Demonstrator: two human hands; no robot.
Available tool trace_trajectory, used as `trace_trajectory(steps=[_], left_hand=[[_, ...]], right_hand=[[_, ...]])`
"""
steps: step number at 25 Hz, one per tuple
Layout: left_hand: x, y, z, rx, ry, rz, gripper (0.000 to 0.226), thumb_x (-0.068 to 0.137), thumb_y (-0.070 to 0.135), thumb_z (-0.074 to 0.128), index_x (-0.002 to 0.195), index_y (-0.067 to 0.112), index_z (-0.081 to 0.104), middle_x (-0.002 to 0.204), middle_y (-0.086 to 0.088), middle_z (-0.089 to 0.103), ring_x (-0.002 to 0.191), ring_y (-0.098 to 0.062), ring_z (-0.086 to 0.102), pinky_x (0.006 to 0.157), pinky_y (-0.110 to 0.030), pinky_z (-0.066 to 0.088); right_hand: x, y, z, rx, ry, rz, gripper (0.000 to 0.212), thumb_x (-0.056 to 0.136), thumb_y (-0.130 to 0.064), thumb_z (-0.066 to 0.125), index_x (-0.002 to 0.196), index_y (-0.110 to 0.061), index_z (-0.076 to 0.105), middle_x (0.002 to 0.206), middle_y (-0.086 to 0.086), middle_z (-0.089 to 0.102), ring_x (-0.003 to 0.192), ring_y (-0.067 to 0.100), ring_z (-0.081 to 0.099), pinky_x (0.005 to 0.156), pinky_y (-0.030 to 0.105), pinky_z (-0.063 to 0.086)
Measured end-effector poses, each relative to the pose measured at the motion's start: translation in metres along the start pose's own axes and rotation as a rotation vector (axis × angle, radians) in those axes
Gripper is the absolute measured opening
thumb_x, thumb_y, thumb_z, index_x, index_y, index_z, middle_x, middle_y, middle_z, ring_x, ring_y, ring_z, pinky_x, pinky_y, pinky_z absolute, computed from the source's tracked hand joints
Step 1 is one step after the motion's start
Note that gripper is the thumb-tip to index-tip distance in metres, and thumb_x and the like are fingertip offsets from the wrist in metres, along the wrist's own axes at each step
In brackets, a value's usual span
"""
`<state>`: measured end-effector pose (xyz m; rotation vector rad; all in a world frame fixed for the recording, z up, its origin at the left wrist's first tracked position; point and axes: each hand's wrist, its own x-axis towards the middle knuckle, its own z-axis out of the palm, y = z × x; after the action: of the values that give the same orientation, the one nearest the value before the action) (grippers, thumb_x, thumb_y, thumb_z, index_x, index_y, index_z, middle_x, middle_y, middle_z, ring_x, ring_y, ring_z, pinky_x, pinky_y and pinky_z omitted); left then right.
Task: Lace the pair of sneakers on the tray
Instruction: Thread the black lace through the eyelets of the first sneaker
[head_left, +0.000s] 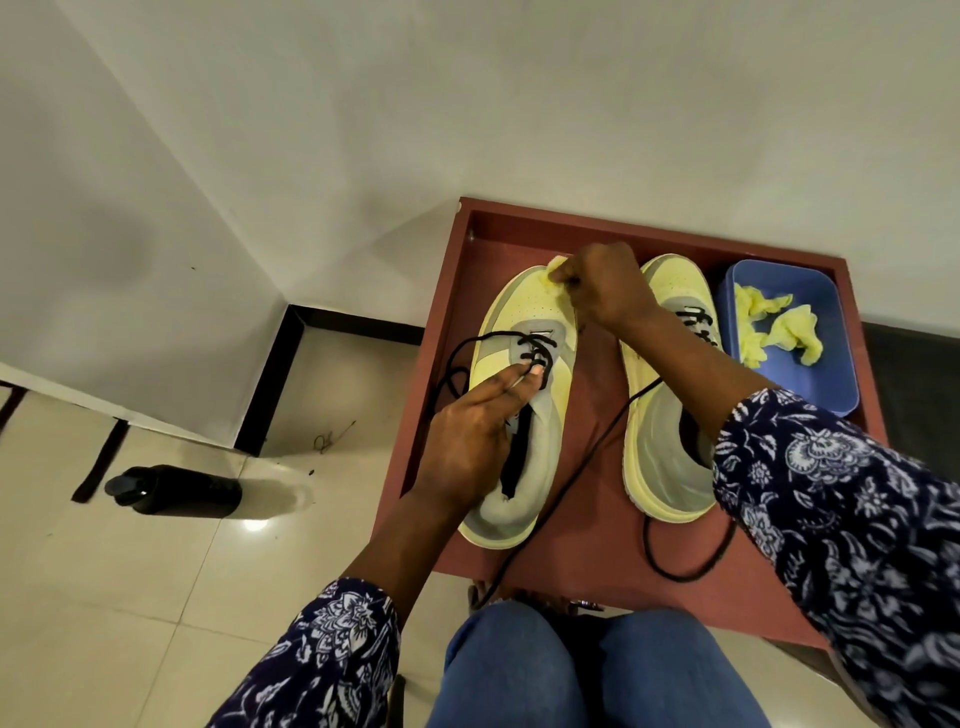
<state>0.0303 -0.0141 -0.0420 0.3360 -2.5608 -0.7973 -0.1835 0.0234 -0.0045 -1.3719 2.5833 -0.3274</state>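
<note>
Holding two sneakers (524, 415), tray (587, 519); bin (831, 374) holds paper wads (779, 325); left fingers (519, 376) pinching lace (540, 348), right fingers (563, 273) pinching wad (555, 270).

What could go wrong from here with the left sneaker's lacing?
1. The left hand pinches the lace with fingertips only; a slip could pull the tip back out.
2. The right hand holds a yellow wad over the left sneaker toe, so it may not steady the shoe.
3. The lace trails off the tray edge toward the knees and could snag.
</note>
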Motion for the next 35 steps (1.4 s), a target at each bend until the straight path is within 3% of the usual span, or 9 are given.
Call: trace_trajectory(steps=[6, 9, 14, 17, 21, 26, 30, 32, 35], left_hand=[[0.001, 0.001, -0.002, -0.004, -0.001, -0.001, 0.053, 0.079, 0.005, 0.027, 0.118, 0.011, 0.063, 0.12, -0.009, 0.064, 0.102, -0.022, 0.066, 0.061, -0.03, 0.06], [0.001, 0.0, -0.001, 0.004, -0.005, -0.001, 0.054, 0.078, 0.003, 0.028, 0.118, 0.012, 0.062, 0.121, -0.008, 0.064, 0.101, -0.021, 0.066, 0.057, -0.029, 0.059], [0.0, 0.002, -0.001, 0.005, -0.007, -0.026, 0.052, 0.08, 0.006, 0.027, 0.118, 0.012, 0.063, 0.121, -0.008, 0.064, 0.103, -0.021, 0.065, 0.064, -0.028, 0.059], [0.0, 0.003, -0.002, -0.005, -0.007, -0.034, 0.051, 0.082, 0.009, 0.027, 0.118, 0.013, 0.063, 0.121, -0.009, 0.064, 0.1, -0.022, 0.067, 0.067, -0.026, 0.058], [-0.001, 0.004, -0.001, -0.006, -0.004, -0.057, 0.05, 0.082, 0.01, 0.028, 0.118, 0.014, 0.062, 0.121, -0.009, 0.064, 0.097, -0.024, 0.068, 0.063, -0.029, 0.059], [0.0, 0.004, 0.001, 0.014, 0.003, -0.06, 0.049, 0.081, 0.007, 0.03, 0.119, 0.014, 0.062, 0.12, -0.008, 0.064, 0.099, -0.024, 0.067, 0.064, -0.032, 0.06], [0.0, 0.004, 0.001, 0.023, -0.004, -0.052, 0.051, 0.081, 0.006, 0.029, 0.12, 0.015, 0.061, 0.121, -0.008, 0.064, 0.099, -0.022, 0.067, 0.063, -0.028, 0.059], [0.0, 0.003, 0.002, 0.029, -0.006, -0.054, 0.051, 0.081, 0.006, 0.03, 0.12, 0.015, 0.061, 0.121, -0.007, 0.064, 0.099, -0.021, 0.067, 0.062, -0.027, 0.059], [0.0, 0.003, 0.002, 0.041, -0.008, -0.046, 0.052, 0.08, 0.004, 0.03, 0.12, 0.016, 0.061, 0.121, -0.006, 0.064, 0.097, -0.021, 0.067, 0.058, -0.028, 0.059]], right_hand=[[0.012, -0.017, 0.015, 0.022, 0.033, 0.007, 0.036, 0.083, 0.007, 0.05, 0.116, -0.003, 0.061, 0.117, 0.018, 0.064, 0.108, 0.036, 0.058, 0.093, 0.039, 0.047], [0.017, -0.026, 0.015, -0.075, -0.063, -0.084, 0.04, 0.084, 0.006, 0.05, 0.12, -0.007, 0.059, 0.121, 0.014, 0.062, 0.113, 0.034, 0.053, 0.098, 0.036, 0.039], [0.016, -0.051, 0.003, -0.173, -0.264, -0.239, 0.039, 0.088, 0.002, 0.045, 0.122, -0.009, 0.06, 0.132, 0.006, 0.055, 0.124, 0.024, 0.046, 0.102, 0.029, 0.032], [0.017, -0.064, 0.004, -0.124, -0.416, -0.31, 0.041, 0.084, 0.006, 0.045, 0.113, -0.013, 0.066, 0.127, 0.005, 0.059, 0.121, 0.026, 0.05, 0.102, 0.041, 0.039], [0.018, -0.075, 0.004, -0.225, -0.51, -0.319, 0.042, 0.086, 0.002, 0.044, 0.113, -0.022, 0.066, 0.134, -0.004, 0.053, 0.127, 0.023, 0.042, 0.108, 0.056, 0.016], [0.025, -0.059, 0.002, -0.309, -0.36, -0.267, 0.041, 0.088, -0.006, 0.045, 0.117, -0.029, 0.062, 0.133, -0.005, 0.053, 0.13, 0.022, 0.041, 0.108, 0.057, 0.019], [0.032, -0.025, 0.009, -0.128, -0.214, -0.102, 0.044, 0.087, -0.001, 0.044, 0.122, -0.022, 0.06, 0.131, 0.007, 0.053, 0.123, 0.03, 0.046, 0.101, 0.046, 0.039], [0.032, -0.015, 0.013, -0.037, -0.173, -0.026, 0.046, 0.086, 0.004, 0.042, 0.125, -0.016, 0.058, 0.128, 0.013, 0.055, 0.119, 0.031, 0.05, 0.098, 0.036, 0.039], [0.024, -0.012, 0.016, 0.05, -0.101, 0.083, 0.049, 0.086, 0.007, 0.042, 0.129, -0.012, 0.053, 0.128, 0.018, 0.055, 0.118, 0.034, 0.05, 0.095, 0.033, 0.04]])
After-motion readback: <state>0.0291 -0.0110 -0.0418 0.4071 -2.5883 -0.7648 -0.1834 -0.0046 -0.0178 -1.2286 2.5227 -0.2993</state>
